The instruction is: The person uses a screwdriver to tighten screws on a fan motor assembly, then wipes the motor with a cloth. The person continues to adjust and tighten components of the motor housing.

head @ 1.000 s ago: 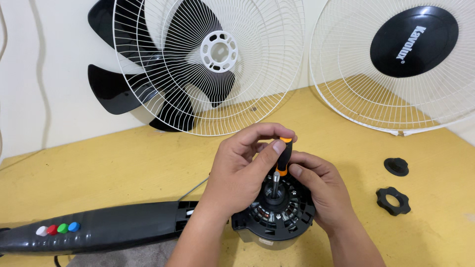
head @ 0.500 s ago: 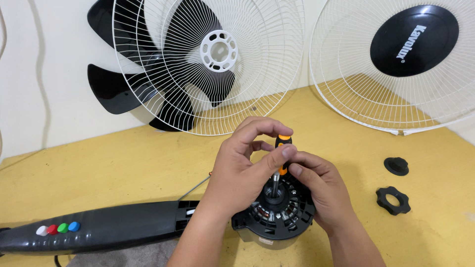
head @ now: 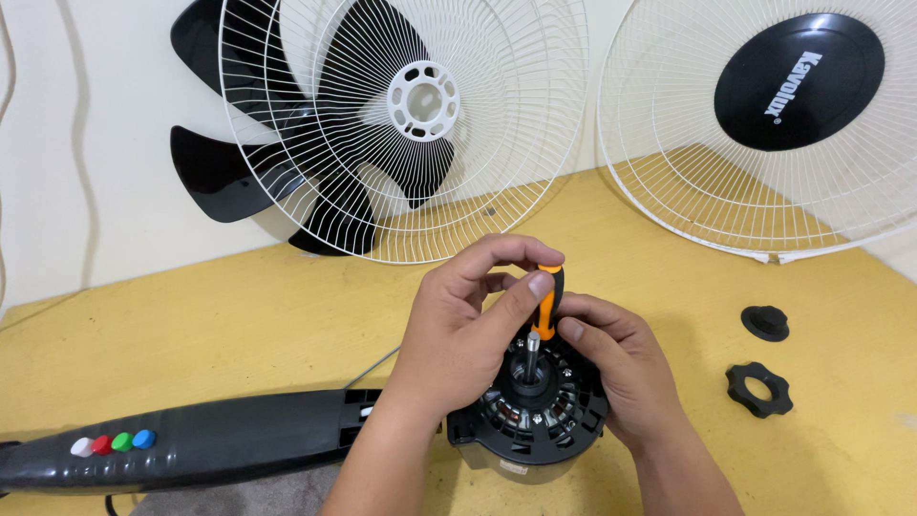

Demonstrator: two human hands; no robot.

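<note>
At the near edge sits the black fan motor housing (head: 530,420), its windings showing. The right hand (head: 626,373) wraps its fingers around the housing at three o'clock. The left hand (head: 458,334) is curled closed on the orange-and-black screwdriver (head: 544,301), standing upright over the motor; its tip seems to meet the centre, though fingers partly hide it. At nine o'clock lies the black control arm (head: 191,449) with coloured buttons. At three o'clock rest two black plastic nuts (head: 759,389). Farther off, two white wire grilles (head: 401,124) and black blades (head: 229,177) lean against the wall.
</note>
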